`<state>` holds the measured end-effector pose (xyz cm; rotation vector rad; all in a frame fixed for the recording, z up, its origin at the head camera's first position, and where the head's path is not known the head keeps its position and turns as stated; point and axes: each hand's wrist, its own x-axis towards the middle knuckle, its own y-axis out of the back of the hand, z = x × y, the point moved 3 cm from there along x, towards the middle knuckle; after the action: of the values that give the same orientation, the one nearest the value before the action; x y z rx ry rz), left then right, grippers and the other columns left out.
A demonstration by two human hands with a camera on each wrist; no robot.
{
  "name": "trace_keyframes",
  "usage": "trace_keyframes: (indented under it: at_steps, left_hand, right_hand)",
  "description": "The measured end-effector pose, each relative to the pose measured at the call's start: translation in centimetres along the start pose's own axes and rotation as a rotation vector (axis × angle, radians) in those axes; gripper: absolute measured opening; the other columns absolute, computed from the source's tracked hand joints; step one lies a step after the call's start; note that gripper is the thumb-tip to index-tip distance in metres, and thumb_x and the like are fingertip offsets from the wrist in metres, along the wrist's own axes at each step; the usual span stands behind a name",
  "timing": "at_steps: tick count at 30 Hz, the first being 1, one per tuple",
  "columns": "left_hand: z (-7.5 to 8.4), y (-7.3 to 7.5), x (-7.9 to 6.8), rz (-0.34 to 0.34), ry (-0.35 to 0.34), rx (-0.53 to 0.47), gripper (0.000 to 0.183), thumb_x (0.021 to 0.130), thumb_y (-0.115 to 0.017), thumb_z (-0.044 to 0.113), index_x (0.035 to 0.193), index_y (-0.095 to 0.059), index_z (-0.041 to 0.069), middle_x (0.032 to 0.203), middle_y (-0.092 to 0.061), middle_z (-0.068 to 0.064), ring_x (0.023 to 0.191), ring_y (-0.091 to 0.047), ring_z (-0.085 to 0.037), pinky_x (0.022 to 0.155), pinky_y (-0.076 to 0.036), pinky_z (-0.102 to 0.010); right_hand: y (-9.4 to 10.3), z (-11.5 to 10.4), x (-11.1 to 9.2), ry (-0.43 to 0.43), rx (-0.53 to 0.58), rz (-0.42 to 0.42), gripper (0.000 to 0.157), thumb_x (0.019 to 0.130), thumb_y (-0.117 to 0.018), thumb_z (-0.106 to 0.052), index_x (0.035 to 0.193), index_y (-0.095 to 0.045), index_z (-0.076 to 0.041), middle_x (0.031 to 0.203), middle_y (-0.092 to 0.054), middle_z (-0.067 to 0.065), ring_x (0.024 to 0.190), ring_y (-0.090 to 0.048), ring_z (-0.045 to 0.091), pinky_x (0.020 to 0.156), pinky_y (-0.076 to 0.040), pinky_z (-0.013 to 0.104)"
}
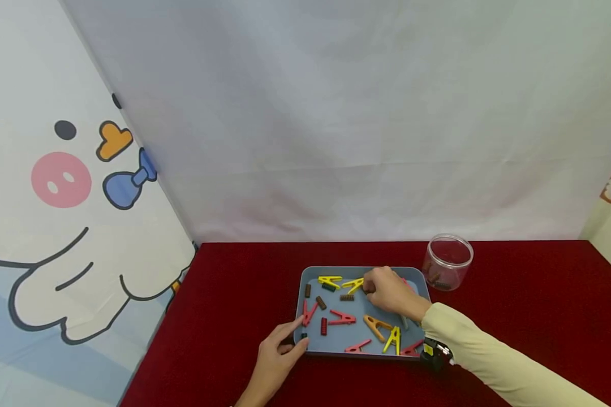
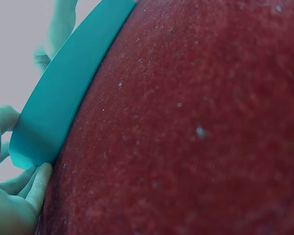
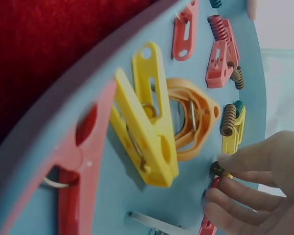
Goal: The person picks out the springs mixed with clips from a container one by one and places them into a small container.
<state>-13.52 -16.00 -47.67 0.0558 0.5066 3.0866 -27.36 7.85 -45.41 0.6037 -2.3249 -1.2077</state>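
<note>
The blue-grey tray (image 1: 343, 333) lies on the dark red cloth (image 1: 254, 282), and the left hand (image 1: 277, 353) is at the near left corner of this tray, where its thumb and fingers grasp the wall from both sides. The right hand (image 1: 391, 291) is inside the tray, in its far part and to the right of the middle; there the fingertips are bent together and pinch a small dark spring (image 3: 216, 169), of which only the end can be seen. Just beside these fingers in the tray are a yellow clip (image 3: 229, 143) and a brown spring (image 3: 228, 120). Nearer to the front wall of the tray, on its right half, there is an orange clip (image 3: 206, 128), with another yellow clip (image 3: 161, 129) close beside it. In the left half of the tray one red clip (image 1: 342, 319) and one red spring (image 1: 323, 326) lie apart from each other, and a dark green spring (image 1: 328, 287) is near the far wall. Outside the tray, just beside its far right corner, stands a transparent jar (image 1: 445, 265), in which several springs (image 1: 434, 278) rest at the bottom.
</note>
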Motion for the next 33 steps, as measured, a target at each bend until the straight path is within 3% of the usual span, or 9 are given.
trace_keyframes:
  at_steps: [4, 9, 15, 23, 29, 33]
  left_hand:
    - [1.2, 0.1, -0.3, 0.003, -0.002, 0.011, 0.045, 0.090, -0.067, 0.019, 0.132, -0.056, 0.009, 0.124, -0.055, -0.017, 0.116, -0.050, -0.033, 0.078, -0.049, -0.023]
    - [1.4, 0.0, -0.4, 0.003, 0.000, 0.009, 0.045, 0.090, -0.067, 0.020, 0.132, -0.056, 0.010, 0.125, -0.055, -0.017, 0.116, -0.051, -0.032, 0.078, -0.050, -0.025]
    - [1.2, 0.0, -0.3, -0.004, 0.007, 0.001, 0.045, 0.090, -0.068, 0.021, 0.132, -0.057, 0.010, 0.126, -0.055, -0.016, 0.117, -0.050, -0.031, 0.079, -0.050, -0.027]
    - [1.4, 0.1, -0.3, -0.004, -0.001, 0.013, 0.046, 0.090, -0.068, 0.022, 0.132, -0.057, 0.010, 0.125, -0.056, -0.015, 0.118, -0.050, -0.031, 0.080, -0.050, -0.029]
    - [1.0, 0.2, -0.3, -0.019, 0.004, 0.012, 0.046, 0.090, -0.067, 0.022, 0.133, -0.056, 0.010, 0.125, -0.055, -0.015, 0.118, -0.049, -0.031, 0.081, -0.050, -0.031]
    - [-1.0, 0.0, 0.2, -0.013, 0.004, 0.009, 0.046, 0.090, -0.067, 0.024, 0.134, -0.056, 0.016, 0.126, -0.055, -0.012, 0.119, -0.049, -0.028, 0.081, -0.050, -0.030]
  right_hand:
    - [-0.1, 0.0, 0.1, -0.052, -0.022, 0.021, 0.013, 0.072, -0.075, 0.001, 0.070, -0.064, -0.007, 0.065, -0.056, -0.003, 0.060, -0.048, 0.010, 0.055, -0.043, 0.028]
    - [-0.2, -0.1, 0.1, -0.125, -0.027, 0.031, 0.013, 0.074, -0.079, -0.005, 0.072, -0.066, -0.007, 0.071, -0.061, 0.001, 0.065, -0.054, 0.012, 0.059, -0.047, 0.031]
    - [0.0, -0.2, -0.1, -0.158, -0.015, 0.024, 0.011, 0.073, -0.072, 0.005, 0.073, -0.067, -0.005, 0.070, -0.060, 0.001, 0.064, -0.053, 0.013, 0.057, -0.046, 0.030]
    - [0.1, -0.4, -0.1, -0.132, -0.001, 0.004, 0.016, 0.067, -0.063, 0.011, 0.071, -0.068, -0.004, 0.069, -0.061, 0.002, 0.058, -0.049, 0.012, 0.052, -0.042, 0.027]
    - [0.0, -0.3, -0.2, -0.135, 0.007, -0.044, 0.016, 0.066, -0.064, 0.010, 0.070, -0.065, -0.005, 0.063, -0.054, -0.001, 0.056, -0.043, 0.013, 0.050, -0.036, 0.026]
    - [0.0, -0.3, -0.2, -0.128, 0.004, -0.078, 0.016, 0.067, -0.065, 0.009, 0.069, -0.064, -0.006, 0.062, -0.050, -0.002, 0.057, -0.041, 0.013, 0.051, -0.035, 0.026]
